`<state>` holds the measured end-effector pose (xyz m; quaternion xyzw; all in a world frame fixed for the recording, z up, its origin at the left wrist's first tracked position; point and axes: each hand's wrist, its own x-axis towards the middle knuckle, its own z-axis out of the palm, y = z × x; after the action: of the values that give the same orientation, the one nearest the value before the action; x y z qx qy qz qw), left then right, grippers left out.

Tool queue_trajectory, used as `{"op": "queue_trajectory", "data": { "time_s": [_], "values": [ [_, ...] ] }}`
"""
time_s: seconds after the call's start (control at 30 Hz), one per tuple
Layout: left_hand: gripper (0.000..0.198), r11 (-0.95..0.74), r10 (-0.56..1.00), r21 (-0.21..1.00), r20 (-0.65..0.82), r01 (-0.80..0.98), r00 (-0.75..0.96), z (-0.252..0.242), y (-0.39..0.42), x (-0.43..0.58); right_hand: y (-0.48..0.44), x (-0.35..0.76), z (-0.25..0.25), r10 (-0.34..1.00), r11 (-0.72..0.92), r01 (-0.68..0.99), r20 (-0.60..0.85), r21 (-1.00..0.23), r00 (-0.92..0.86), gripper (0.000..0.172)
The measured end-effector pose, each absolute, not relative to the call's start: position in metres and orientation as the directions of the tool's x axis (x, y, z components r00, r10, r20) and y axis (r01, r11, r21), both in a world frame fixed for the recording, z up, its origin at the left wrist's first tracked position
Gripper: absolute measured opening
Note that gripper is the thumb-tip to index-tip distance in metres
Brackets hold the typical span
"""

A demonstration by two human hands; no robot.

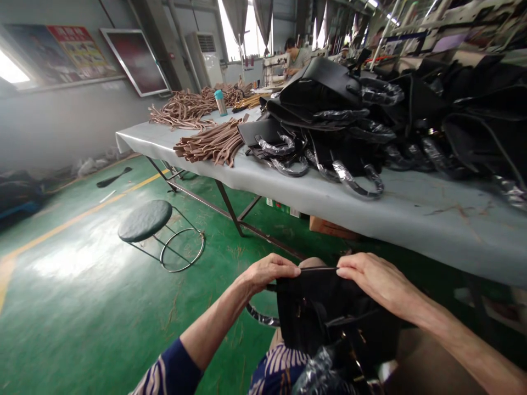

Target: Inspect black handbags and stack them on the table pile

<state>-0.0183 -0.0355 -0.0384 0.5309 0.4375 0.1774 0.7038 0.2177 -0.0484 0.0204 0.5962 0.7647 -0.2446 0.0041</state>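
Observation:
A black handbag (307, 312) rests on my lap, one edge turned up toward the table. My left hand (272, 270) pinches that edge at its left end, thumb along the top. At the other end my right hand (362, 271) grips the same edge between thumb and bent fingers. Between the two hands the edge runs nearly straight. A plastic-wrapped handle (261, 317) loops out on the bag's left side. Crumpled clear plastic (317, 370) and some gold-coloured metal fittings show on its lower part. My fingers behind the edge are hidden.
A grey-covered table (432, 219) stands ahead, piled with black bags (329, 109) with wrapped handles. Brown strips (214, 144) and a teal-capped bottle (220, 102) lie farther left. A round stool (146, 220) stands on the green floor. Another person (297, 57) sits beyond.

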Motion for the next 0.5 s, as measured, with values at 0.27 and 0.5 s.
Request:
{"op": "queue_trajectory", "data": {
  "time_s": [0.27, 0.5],
  "values": [
    [0.039, 0.197, 0.754, 0.912, -0.375, 0.359, 0.54, -0.0317, -0.0361, -0.0122, -0.0477, 0.2217, 0.0175, 0.904, 0.142, 0.898, -0.315, -0.417, -0.289, 0.028],
    [0.038, 0.171, 0.76, 0.911, -0.364, 0.374, 0.539, -0.0328, -0.0393, -0.009, -0.0488, 0.2273, 0.0171, 0.893, 0.13, 0.874, -0.327, -0.468, -0.308, 0.028]
  ]
}}
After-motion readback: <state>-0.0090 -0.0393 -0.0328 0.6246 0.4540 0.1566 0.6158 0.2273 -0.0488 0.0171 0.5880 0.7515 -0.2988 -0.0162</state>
